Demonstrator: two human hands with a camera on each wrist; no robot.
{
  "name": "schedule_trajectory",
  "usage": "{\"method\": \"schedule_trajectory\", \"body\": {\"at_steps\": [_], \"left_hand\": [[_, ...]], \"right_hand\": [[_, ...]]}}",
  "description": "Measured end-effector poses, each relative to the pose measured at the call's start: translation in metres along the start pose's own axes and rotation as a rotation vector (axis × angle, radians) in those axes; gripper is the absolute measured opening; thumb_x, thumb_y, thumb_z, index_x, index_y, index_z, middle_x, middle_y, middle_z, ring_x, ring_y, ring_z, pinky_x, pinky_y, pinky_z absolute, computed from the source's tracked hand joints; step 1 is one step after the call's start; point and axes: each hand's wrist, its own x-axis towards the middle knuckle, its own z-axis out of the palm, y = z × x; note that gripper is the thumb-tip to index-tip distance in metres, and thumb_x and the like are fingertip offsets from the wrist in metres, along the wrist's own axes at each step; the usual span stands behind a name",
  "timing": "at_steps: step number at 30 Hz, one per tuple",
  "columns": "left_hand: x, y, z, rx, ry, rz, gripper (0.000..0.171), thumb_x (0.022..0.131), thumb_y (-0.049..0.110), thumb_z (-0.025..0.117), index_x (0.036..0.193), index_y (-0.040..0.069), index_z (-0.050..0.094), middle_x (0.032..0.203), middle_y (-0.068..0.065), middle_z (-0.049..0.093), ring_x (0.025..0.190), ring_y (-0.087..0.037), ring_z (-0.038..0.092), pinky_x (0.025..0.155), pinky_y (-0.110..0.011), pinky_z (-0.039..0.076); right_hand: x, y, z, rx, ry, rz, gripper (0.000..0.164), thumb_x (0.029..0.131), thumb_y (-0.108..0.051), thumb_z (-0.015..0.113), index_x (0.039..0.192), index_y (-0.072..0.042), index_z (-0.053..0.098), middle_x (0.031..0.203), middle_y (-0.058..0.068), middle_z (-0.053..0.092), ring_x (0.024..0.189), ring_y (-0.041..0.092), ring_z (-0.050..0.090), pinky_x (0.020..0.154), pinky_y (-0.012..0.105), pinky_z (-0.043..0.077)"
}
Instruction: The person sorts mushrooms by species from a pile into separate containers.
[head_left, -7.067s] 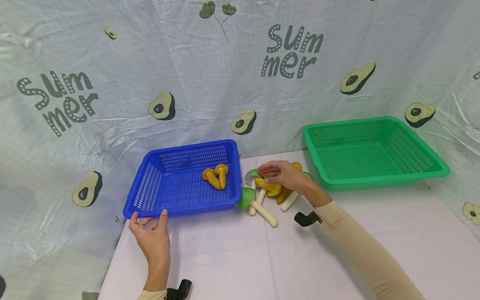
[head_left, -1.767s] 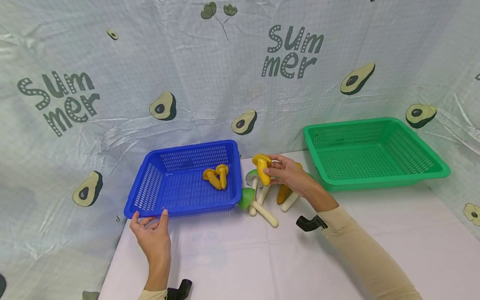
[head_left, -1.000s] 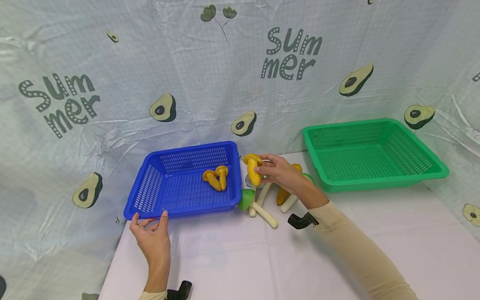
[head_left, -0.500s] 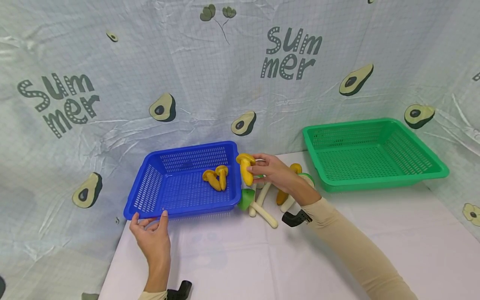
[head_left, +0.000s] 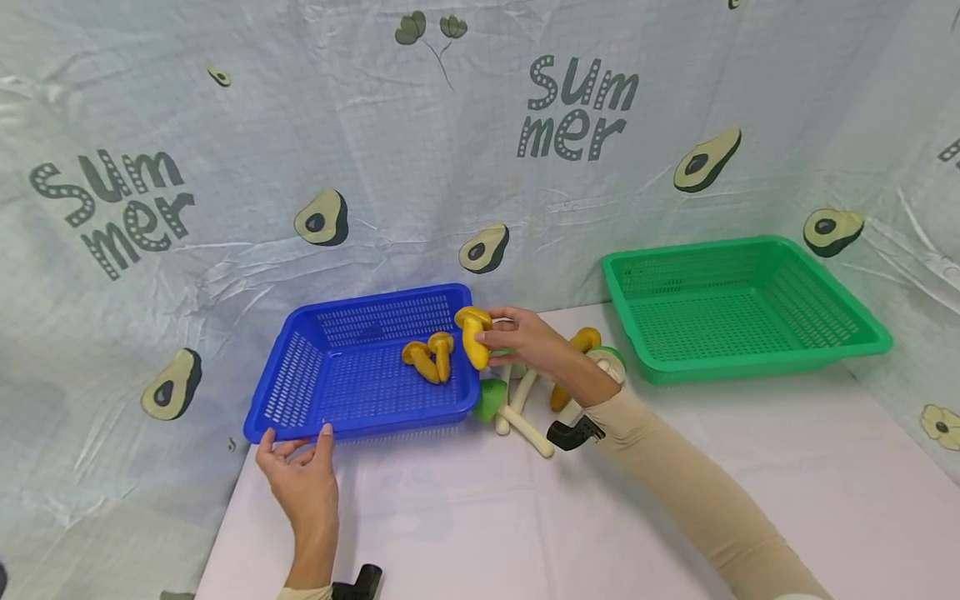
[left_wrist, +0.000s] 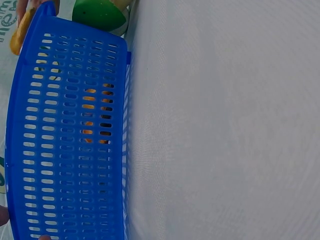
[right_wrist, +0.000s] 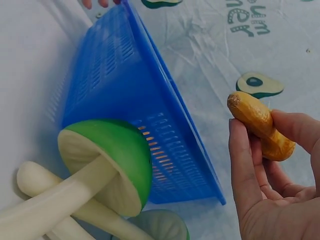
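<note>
In the head view, my left hand (head_left: 303, 487) grips the near left rim of the blue basket (head_left: 397, 422); its fingertips also show at the lower left of the left wrist view. My right hand (head_left: 525, 342) pinches a yellow mushroom (head_left: 474, 340) by its stem over the basket's right rim, cap up. In the right wrist view, the held mushroom (right_wrist: 260, 122) sits between thumb and fingers. Two yellow mushrooms (head_left: 422, 362) lie inside the basket. Beneath the right hand and forearm lies a partly hidden pile with a green-capped mushroom (head_left: 491, 400) at its left.
An empty green basket (head_left: 750, 367) stands at the right rear. Between the baskets, another yellow mushroom (head_left: 587, 338) and a green-rimmed mushroom (head_left: 609, 362) lie in the pile. A printed cloth (head_left: 420, 192) hangs behind the white-covered table (head_left: 465, 533).
My right hand has picked a yellow mushroom from the pile and carried it left to the blue basket's right rim. My left hand has stayed on the basket's rim.
</note>
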Motion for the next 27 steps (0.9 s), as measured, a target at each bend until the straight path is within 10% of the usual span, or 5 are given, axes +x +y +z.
{"method": "schedule_trajectory", "body": {"at_steps": [27], "left_hand": [[0.001,-0.002,-0.001,-0.041,-0.017,0.003,0.083,0.096,0.028,0.072,0.158,0.012,0.019,0.112,0.001,0.046,0.079,-0.001,0.055,0.065,-0.007,0.043]], "right_hand": [[0.001,-0.008,0.0,-0.052,0.058,-0.075,0.037,0.101,-0.012,0.063,0.136,-0.001,0.057,0.126,0.017,0.063,0.12,0.035,0.063,0.1,0.048,0.052]]}}
